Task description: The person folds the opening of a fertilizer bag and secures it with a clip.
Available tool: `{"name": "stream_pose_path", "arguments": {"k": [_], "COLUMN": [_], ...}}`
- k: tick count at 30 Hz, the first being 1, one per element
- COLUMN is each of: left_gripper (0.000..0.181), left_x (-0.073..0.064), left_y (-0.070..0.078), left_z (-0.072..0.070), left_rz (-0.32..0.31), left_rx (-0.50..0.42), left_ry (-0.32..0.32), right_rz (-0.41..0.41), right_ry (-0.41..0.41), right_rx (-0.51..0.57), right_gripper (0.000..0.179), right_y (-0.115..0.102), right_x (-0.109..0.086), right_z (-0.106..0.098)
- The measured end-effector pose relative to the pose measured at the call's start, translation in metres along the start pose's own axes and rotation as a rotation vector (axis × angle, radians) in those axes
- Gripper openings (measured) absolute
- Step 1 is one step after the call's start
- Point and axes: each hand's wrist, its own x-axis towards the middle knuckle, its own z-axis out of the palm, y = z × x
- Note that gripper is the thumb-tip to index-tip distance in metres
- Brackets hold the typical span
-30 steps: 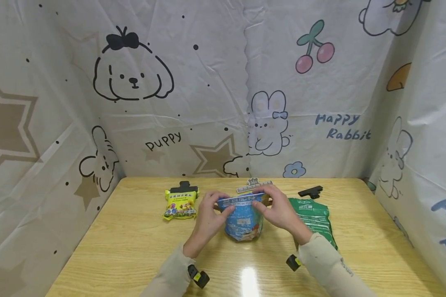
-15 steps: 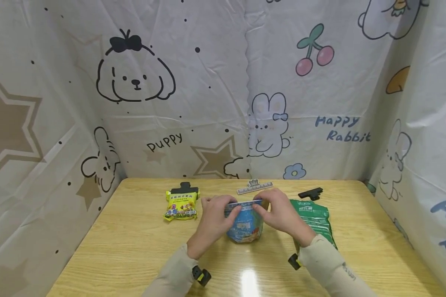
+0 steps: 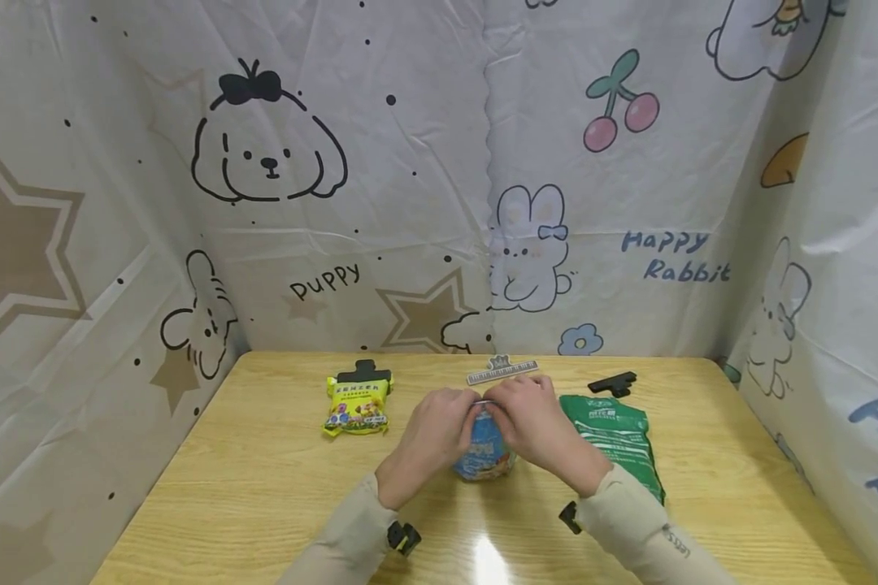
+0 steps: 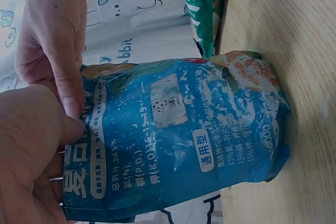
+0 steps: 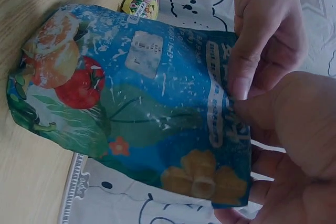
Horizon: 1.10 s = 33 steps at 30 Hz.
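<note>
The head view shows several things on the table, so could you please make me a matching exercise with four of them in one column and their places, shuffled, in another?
Things
1. Blue bag
2. Yellow packet
3. Green bag
4. Piano-key clip

Places
A. To the right of both hands, with a second black clip just beyond it
B. Near the back edge of the table, beyond the hands
C. Held at its top by the left hand and right hand
D. To the left of both hands, with a black clip at its top edge

Pairs: 1-C, 2-D, 3-A, 4-B
</note>
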Motion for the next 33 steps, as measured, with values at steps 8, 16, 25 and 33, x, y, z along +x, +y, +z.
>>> {"name": "stream_pose_path", "arguments": {"k": [8,16,25,33], "left_gripper": [0.007,0.01,0.011,0.013], "left_x": [-0.001,-0.004,-0.01,-0.014], "left_y": [0.001,-0.002,-0.008,-0.014], "left_z": [0.0,0.004,0.01,0.009], "left_rz": [-0.013,-0.015,0.017,0.04], "left_rx": [0.038,-0.004,-0.026,-0.031], "left_ry": [-0.038,0.008,0.101,0.108], "right_rz": [-0.099,-0.186,-0.235,-0.261], "right_ry": [0.084,0.189,0.239,0.278], "right_rx": [-0.113,-0.169,-0.158,-0.089], "right_gripper": [0.01,0.011,0.004,0.008], "right_y": [-0.001,0.009,0.015,0.024], "right_x": [-0.003,-0.004,-0.005,-0.008], "right_z": [0.003,0.01,0.014,0.015]}}
